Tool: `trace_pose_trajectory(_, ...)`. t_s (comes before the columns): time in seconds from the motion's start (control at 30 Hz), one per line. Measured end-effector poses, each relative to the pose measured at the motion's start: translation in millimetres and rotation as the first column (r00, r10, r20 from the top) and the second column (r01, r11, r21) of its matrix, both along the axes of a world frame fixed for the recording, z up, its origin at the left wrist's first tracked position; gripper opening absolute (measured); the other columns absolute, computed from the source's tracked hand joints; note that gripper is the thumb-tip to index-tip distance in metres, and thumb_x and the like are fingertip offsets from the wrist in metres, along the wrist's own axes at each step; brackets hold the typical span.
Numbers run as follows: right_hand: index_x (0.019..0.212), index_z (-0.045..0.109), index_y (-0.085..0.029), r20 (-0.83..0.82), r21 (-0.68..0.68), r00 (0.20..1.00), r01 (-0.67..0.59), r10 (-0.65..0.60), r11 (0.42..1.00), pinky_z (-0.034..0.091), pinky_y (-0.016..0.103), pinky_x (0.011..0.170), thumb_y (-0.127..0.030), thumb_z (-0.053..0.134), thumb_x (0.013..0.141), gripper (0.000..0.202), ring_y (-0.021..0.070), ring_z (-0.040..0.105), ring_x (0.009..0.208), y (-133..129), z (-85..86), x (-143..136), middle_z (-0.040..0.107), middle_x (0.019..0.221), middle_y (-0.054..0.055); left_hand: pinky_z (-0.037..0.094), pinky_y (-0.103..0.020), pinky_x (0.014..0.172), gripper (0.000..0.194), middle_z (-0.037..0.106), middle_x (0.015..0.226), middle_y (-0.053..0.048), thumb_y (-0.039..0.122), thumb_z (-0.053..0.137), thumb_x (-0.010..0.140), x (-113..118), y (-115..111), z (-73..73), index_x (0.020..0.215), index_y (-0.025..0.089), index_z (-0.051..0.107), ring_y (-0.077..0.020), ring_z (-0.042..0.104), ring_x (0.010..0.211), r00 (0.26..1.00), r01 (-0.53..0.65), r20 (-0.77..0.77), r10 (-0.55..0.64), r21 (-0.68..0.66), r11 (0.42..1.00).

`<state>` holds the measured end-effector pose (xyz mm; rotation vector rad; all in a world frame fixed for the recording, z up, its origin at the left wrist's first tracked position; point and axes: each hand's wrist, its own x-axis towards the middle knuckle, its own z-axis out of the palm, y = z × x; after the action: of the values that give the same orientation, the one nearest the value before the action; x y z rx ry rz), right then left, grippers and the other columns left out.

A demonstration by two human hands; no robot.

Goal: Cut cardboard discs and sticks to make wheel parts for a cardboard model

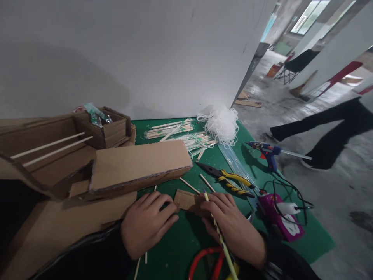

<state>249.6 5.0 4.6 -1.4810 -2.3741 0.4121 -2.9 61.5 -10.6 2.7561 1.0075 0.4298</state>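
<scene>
A small brown cardboard piece [186, 201] lies between my two hands, just above the green table top [180, 245]. My left hand [151, 221] pinches its left end with curled fingers. At the other end, my right hand [230, 221] has its fingers round the piece, partly hiding it. A patterned pencil [219, 233] is tucked in the same hand, its tip pointing away from me. Thin wooden sticks [207, 182] lie just beyond the hands. Red-handled scissors [204, 256] are partly visible below my right hand.
A cardboard box structure [140, 163] fills the left side. Beyond the hands are bundled sticks [169, 128], white string [223, 126] and clear glue sticks [236, 163]. Yellow-black pliers [227, 177], a blue glue gun [266, 151] and a purple box [279, 217] with cables stand right. A person's legs [323, 124] show beyond.
</scene>
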Motion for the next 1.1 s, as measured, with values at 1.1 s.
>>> trace_pose_trajectory(1.1, 0.119, 0.055, -0.02, -0.227, -0.166, 0.961, -0.195, 0.155, 0.967, 0.026, 0.045, 0.12, -0.001, 0.053, 0.082, 0.042, 0.0209, 0.042, 0.137, 20, -14.8, -19, 0.059, 0.137, 0.008, 0.038, -0.037, 0.095, 0.011, 0.075, 0.101, 0.004, 0.027, 0.058, 0.097, -36, 2, 0.9, 0.097, 0.028, 0.069, -0.0196, 0.062, 0.098, 0.984, 0.008, 0.177, 0.024, -0.179, 0.984)
